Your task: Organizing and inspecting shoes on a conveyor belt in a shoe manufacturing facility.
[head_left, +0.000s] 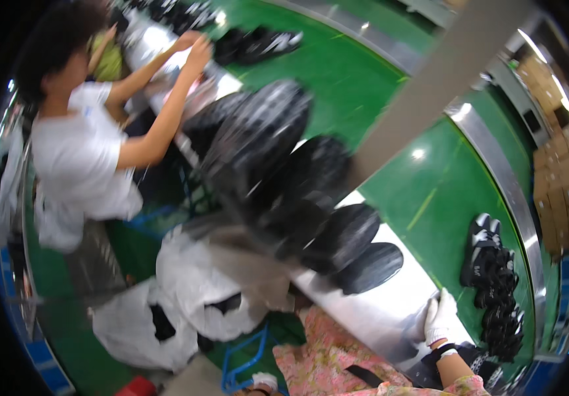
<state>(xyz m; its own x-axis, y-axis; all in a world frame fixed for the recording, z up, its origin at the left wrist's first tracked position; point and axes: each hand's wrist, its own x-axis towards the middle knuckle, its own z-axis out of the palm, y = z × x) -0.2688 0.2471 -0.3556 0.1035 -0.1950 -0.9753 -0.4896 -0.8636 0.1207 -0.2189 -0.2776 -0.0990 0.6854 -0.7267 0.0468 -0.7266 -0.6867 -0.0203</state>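
White-gloved right hand (440, 320) rests on the steel worktop (390, 310), fingers loosely together, holding nothing | black shoe soles (363, 264) lie in a row just up the worktop, apart from the hand | black shoes (495, 290) on green belt (429, 191) | left hand out of sight

Blk soles (363, 267) on silver ledge (390, 310), green belt (442, 191), white glove (441, 320), floral sleeve (324, 356).
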